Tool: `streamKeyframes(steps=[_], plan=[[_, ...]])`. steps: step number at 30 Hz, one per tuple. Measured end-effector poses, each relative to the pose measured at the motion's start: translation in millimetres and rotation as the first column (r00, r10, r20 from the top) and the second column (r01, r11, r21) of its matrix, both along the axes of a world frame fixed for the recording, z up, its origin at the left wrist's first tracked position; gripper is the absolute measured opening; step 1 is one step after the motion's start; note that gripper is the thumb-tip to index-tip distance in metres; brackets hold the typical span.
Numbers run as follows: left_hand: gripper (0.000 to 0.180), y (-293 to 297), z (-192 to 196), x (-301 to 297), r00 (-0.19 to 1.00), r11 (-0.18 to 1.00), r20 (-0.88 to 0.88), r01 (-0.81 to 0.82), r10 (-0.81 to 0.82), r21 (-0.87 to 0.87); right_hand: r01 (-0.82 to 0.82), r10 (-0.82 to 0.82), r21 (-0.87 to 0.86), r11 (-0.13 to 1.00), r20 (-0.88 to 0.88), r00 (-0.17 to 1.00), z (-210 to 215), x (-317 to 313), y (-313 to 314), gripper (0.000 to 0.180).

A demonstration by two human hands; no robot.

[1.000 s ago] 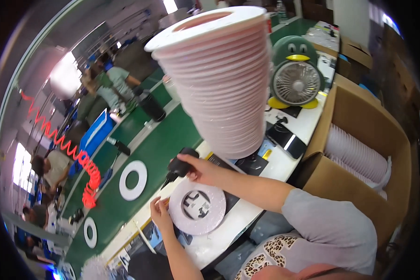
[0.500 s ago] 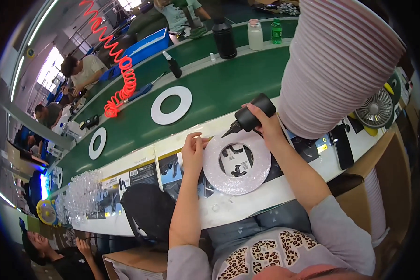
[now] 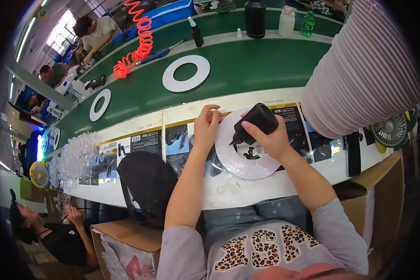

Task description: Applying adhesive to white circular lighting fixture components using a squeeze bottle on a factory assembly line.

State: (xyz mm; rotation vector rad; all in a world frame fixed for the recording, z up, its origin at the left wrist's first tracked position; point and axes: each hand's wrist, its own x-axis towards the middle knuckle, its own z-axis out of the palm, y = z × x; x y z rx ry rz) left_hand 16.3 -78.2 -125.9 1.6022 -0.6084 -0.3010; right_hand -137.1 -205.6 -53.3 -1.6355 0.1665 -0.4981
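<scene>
My right hand (image 3: 276, 141) is closed around a black bottle (image 3: 260, 120), thumb and fingers wrapped on its body, its nozzle (image 3: 237, 139) slanting down over the left part of a white ring (image 3: 248, 169). The ring lies before me on the white table (image 3: 233, 196), left of a tall ribbed stack (image 3: 359, 79). My left hand (image 3: 206, 127), fingers loosely bent, is at the ring's left edge; I cannot tell whether it pinches it.
</scene>
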Motion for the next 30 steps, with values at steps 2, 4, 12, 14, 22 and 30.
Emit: streamKeyframes(steps=[2, 4, 12, 14, 22, 30], plan=[[0.016, 0.4, -1.9, 0.4, 1.0, 1.0, -0.006, 0.0, 0.0, -0.003, -0.012, 0.012, -0.047, 0.999, 0.001, 1.0, 0.0, -0.1, 2.5, 0.02], [0.015, 0.8, -1.9, 0.4, 1.0, 1.0, -0.01, 0.002, -0.002, -0.006, -0.012, 0.012, -0.029, 1.0, -0.012, 1.0, -0.5, -0.2, 4.6, 0.021], [0.015, -0.5, -2.0, 2.1, 1.0, 1.0, 0.025, -0.001, 0.001, 0.008, -0.006, 0.005, -0.093, 0.996, -0.014, 1.0, -0.1, 1.1, 6.6, 0.022], [0.015, 0.1, -2.7, 1.9, 1.0, 1.0, 0.027, 0.0, -0.001, 0.014, -0.004, 0.002, -0.1, 0.995, -0.019, 1.0, 0.4, 1.1, 6.6, 0.021], [0.014, 0.6, -1.9, -2.0, 1.0, 1.0, 0.024, 0.0, -0.001, 0.03, -0.001, 0.002, -0.107, 0.994, 0.011, 1.0, -2.5, -0.1, 6.5, 0.02], [0.014, -1.5, 0.4, 1.2, 0.999, 0.999, 0.044, -0.016, 0.014, 0.046, 0.002, -0.002, -0.109, 0.994, -0.007, 1.0, 1.8, 0.7, 5.7, 0.02]])
